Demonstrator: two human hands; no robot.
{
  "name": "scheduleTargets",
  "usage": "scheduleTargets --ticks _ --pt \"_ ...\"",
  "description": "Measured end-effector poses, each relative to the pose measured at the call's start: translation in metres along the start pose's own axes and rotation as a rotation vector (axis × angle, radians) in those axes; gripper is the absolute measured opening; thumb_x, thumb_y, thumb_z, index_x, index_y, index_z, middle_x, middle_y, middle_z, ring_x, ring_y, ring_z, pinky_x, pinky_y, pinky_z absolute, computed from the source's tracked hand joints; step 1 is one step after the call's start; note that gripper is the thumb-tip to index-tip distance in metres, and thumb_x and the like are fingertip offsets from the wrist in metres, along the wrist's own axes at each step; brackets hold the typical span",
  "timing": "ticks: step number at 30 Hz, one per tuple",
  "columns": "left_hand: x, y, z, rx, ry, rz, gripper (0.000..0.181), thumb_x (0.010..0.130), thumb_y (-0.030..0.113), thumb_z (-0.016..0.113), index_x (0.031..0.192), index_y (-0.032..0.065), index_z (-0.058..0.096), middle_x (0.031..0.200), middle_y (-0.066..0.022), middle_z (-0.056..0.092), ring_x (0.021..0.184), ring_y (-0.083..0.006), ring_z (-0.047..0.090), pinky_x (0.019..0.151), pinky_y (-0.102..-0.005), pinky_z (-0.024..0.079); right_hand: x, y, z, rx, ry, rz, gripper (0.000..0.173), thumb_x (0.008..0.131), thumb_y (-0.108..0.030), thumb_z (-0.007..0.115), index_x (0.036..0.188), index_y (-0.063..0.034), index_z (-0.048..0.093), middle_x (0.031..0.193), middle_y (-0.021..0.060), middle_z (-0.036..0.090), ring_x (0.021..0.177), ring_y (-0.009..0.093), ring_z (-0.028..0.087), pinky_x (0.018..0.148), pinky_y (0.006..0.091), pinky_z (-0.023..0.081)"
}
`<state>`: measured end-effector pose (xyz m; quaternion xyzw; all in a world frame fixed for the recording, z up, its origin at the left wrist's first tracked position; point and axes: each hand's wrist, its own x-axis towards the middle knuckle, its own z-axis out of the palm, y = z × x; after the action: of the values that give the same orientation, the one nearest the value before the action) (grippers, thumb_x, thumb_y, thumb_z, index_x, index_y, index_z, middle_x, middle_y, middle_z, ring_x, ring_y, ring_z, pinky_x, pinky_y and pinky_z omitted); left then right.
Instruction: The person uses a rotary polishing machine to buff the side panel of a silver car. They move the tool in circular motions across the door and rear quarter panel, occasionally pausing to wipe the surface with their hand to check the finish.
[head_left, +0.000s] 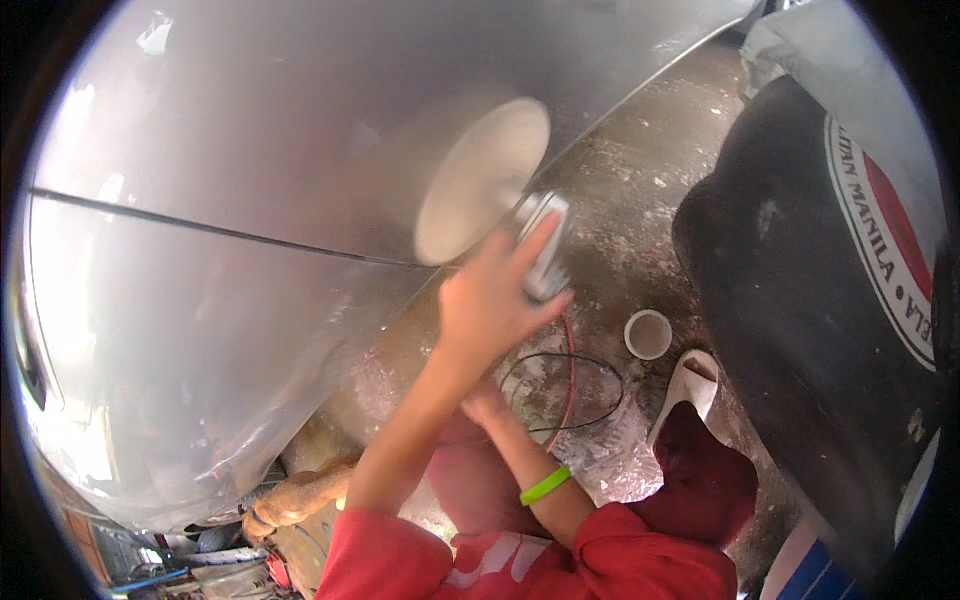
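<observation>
A grey power tool (549, 244), blurred by motion, appears to be a polisher. My left hand (491, 296) grips it from above, with thumb and forefinger spread around its body. Beyond the fingers, a large pale round pad (484, 184) lies against the glossy silver car body panel (247, 135), close to its lower edge. My right hand (484, 401), below a green wristband (545, 486), is bent in under my left forearm. Its fingers are mostly hidden, so what it holds cannot be told. A dark panel gap (225, 230) runs across the bodywork towards the pad.
A red cord (571, 375) and a looped black cord (622, 386) lie on the stained floor, near a small round container (649, 334) and my white shoe (694, 382). At right stands a bulky black object (772, 247) bearing print. A brown dog (307, 491) is at lower left.
</observation>
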<state>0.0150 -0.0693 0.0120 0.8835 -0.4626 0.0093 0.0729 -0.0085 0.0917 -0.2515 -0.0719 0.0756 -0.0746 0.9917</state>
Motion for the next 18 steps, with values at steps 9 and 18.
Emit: scheduleTargets --ticks 9,18 --pt "0.108 0.037 0.096 0.125 -0.073 0.097 0.087 0.072 0.044 0.076 0.147 0.0367 0.032 0.108 -0.0147 0.054 0.078 -0.034 0.067 0.065 -0.0416 0.055 0.025 -0.139 0.011 0.392 -0.041 -0.253 0.068 0.084 -0.038 0.069 0.137 -0.0045 0.042 0.134 0.009 0.051 0.123 0.027 0.049 0.103 0.0459 0.041" --pt "-0.011 0.006 0.01 0.271 -0.266 -0.055 0.084 0.069 0.042 0.075 0.144 0.0411 0.037 0.105 -0.0106 0.055 0.085 -0.0342 0.066 0.066 -0.0461 0.054 -0.048 0.03 0.049 0.52 -0.058 0.145 0.059 0.08 -0.032 0.074 0.127 -0.0055 0.05 0.125 0.0091 0.057 0.113 0.028 0.054 0.101 0.0482 0.042"
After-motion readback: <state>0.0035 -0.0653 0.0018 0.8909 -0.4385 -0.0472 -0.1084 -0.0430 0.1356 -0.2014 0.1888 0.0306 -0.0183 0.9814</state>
